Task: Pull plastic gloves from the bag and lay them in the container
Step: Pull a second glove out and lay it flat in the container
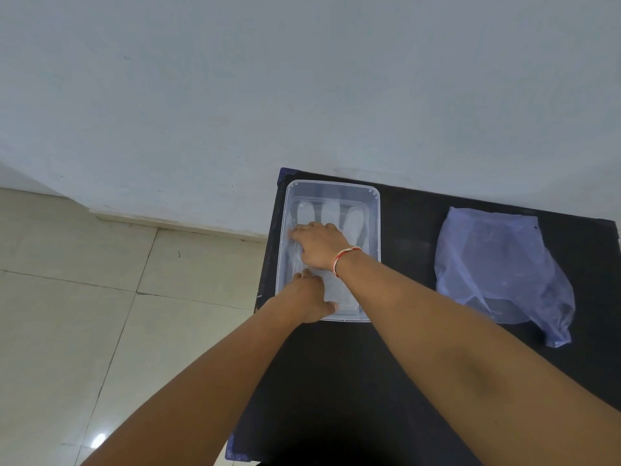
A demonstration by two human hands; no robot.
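I see my right hand (319, 245) with fingers spread flat, pressing a clear glove (336, 216) down inside the container (375, 196). My left hand (311, 295) lies open at its near end. The bag (500, 264) sits well apart on the black table (403, 331).

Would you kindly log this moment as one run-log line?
stage: laying glove | left hand: flat on glove in container | right hand: flat on glove | bag: right of container, untouched
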